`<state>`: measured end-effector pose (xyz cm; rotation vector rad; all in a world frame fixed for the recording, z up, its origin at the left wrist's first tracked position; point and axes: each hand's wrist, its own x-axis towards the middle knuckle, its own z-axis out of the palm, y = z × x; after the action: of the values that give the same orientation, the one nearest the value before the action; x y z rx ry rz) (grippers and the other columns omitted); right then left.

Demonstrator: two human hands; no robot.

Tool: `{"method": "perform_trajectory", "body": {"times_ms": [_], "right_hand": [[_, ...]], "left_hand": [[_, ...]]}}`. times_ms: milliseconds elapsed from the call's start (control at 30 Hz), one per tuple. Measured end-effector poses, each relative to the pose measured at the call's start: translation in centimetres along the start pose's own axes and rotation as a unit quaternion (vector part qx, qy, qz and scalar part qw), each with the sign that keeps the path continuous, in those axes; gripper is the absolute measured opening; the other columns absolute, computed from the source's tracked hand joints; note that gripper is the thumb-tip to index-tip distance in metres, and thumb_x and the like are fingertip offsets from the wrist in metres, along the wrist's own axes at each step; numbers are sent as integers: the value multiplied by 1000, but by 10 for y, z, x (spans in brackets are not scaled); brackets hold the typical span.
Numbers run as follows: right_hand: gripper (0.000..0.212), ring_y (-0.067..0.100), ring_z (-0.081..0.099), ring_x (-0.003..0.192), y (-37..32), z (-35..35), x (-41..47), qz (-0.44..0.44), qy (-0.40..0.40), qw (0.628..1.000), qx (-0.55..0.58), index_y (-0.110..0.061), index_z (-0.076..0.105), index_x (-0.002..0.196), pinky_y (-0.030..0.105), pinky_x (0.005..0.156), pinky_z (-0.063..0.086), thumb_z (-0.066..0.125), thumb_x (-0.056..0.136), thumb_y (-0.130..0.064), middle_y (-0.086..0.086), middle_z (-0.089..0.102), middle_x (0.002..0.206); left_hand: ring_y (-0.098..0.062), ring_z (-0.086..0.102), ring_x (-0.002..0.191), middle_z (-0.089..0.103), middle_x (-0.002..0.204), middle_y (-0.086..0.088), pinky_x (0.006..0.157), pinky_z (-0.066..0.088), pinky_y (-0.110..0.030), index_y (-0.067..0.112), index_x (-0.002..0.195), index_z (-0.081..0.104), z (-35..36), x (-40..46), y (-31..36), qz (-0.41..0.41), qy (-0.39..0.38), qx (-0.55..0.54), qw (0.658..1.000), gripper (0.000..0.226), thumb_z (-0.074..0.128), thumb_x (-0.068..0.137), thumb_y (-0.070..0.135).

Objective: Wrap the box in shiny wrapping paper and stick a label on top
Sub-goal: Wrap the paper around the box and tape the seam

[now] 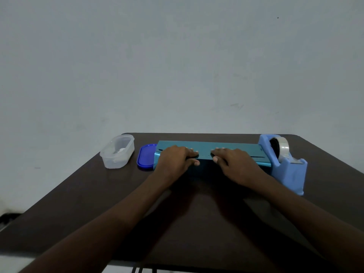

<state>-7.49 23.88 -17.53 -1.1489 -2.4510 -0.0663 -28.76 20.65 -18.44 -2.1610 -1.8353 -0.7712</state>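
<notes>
Pressing the overlapped seam flat appears to be the step in hand. Left to right: a clear tub and blue lid; the left hand, fingers flat on top with the thumb on the near face; the box, already sheathed in shiny wrapping paper, lying mid-table under both palms; the right hand, laid likewise; the tape dispenser just beside the box's right end. Next, 1 hand likely must hold the seam while the other fetches tape.
</notes>
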Motion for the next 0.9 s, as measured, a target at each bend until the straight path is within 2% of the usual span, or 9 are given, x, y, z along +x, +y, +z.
{"method": "perform_trajectory", "body": {"times_ms": [167, 233, 333, 400, 467, 633, 700, 767, 900], "right_hand": [[25, 29, 66, 104, 0, 1, 0, 14, 39, 999, 3, -20, 72, 113, 37, 87, 52, 53, 98, -30, 3, 70, 120], [25, 29, 67, 98, -2, 1, 1, 18, 34, 999, -2, -21, 72, 111, 37, 83, 53, 54, 98, -30, 3, 73, 114], [27, 30, 67, 100, -5, 0, 1, 28, 28, 999, -6, -22, 71, 117, 39, 85, 53, 54, 98, -30, 4, 72, 116], [30, 30, 65, 107, -6, -2, 0, 39, 30, 999, -11, -25, 69, 122, 39, 90, 53, 54, 98, -31, 3, 70, 122], [30, 29, 64, 108, -6, -3, -2, 47, 34, 998, -14, -27, 69, 122, 39, 90, 53, 52, 98, -34, 1, 70, 121], [29, 28, 65, 86, -12, -8, -7, 78, 45, 993, -74, -22, 74, 97, 34, 71, 52, 50, 98, -38, 2, 74, 94], [35, 26, 62, 74, -12, -17, -8, 91, 66, 989, -98, -15, 70, 79, 30, 58, 44, 51, 96, -38, 4, 70, 79], [36, 22, 57, 67, -9, -33, -10, 119, 69, 986, -99, -10, 67, 73, 27, 50, 31, 54, 96, -35, 5, 66, 73], [26, 23, 46, 57, 18, -70, -13, 202, 76, 970, -114, -8, 65, 72, 26, 58, 35, 61, 89, -27, 4, 52, 61]], "left_hand": [[-10, 64, 102, 73, 108, 8, 83, 49, -28, 27, 106, 75, -19, 8, 7, -25, 14, 4, 1000, 36, 72, 79, 51], [-12, 62, 109, 71, 116, 5, 89, 45, -27, 24, 114, 72, -24, 17, 12, -20, 13, -29, 999, 41, 67, 84, 50], [-24, 56, 123, 62, 133, -5, 102, 43, -33, 20, 134, 59, -16, 25, 18, 6, -86, -26, 996, 46, 56, 95, 44], [-27, 56, 124, 61, 134, -5, 102, 44, -39, 22, 133, 59, -5, 22, 19, 21, -125, 14, 992, 40, 47, 100, 40], [-21, 55, 126, 59, 136, 0, 104, 43, -37, 26, 132, 60, 0, 16, 17, 23, -109, 16, 994, 37, 45, 101, 38], [-16, 53, 128, 57, 137, 5, 106, 41, -33, 29, 133, 59, 6, 13, 14, 26, -66, 15, 997, 36, 45, 101, 35], [-16, 55, 126, 58, 136, 6, 105, 43, -34, 30, 133, 59, 8, 12, 13, 21, -64, 17, 998, 36, 45, 100, 35], [-19, 57, 123, 60, 134, 6, 102, 46, -38, 32, 131, 61, 10, 11, 12, 11, -64, 13, 998, 40, 40, 98, 43], [-22, 59, 121, 61, 134, 5, 100, 47, -41, 34, 130, 60, 12, 12, 11, 6, -66, 13, 998, 40, 39, 98, 44]]}}
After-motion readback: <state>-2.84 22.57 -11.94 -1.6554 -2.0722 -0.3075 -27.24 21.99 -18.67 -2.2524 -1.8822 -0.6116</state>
